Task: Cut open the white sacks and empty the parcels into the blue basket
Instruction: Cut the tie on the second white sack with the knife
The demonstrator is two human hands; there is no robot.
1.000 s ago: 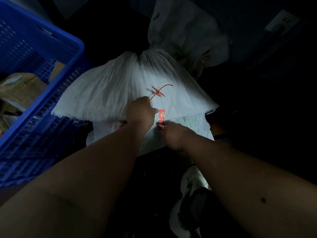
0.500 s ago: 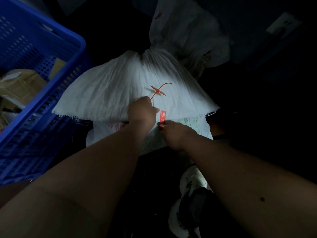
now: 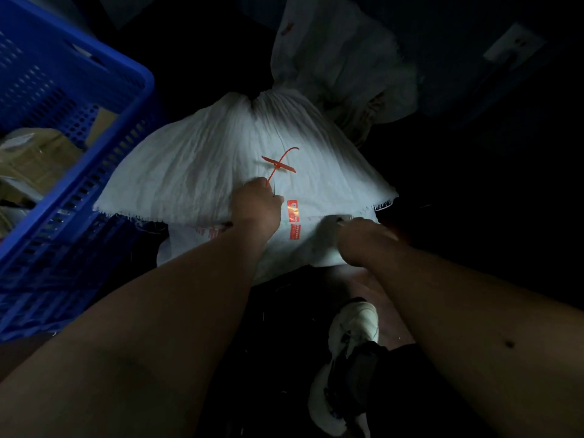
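- A dark floor (image 3: 505, 216) is seen from above, lit only around the middle
- A white sack (image 3: 202, 165) is laid on the floor in the centre, its gathered neck pointing away and its frayed open edge fanned out toward the person
- An orange zip tie (image 3: 279, 164) is lying on the sack's flap, its lower end reaching the left hand (image 3: 257, 205), whose fingers are curled and bunched round the fabric
- The sack's edge, right of the red labels (image 3: 294, 221), is gripped by the right hand (image 3: 360, 240)
- The blue basket (image 3: 132, 99) is placed just left of the sack, with brown parcels (image 3: 34, 159) inside
- A second white sack (image 3: 341, 58) is slumped behind
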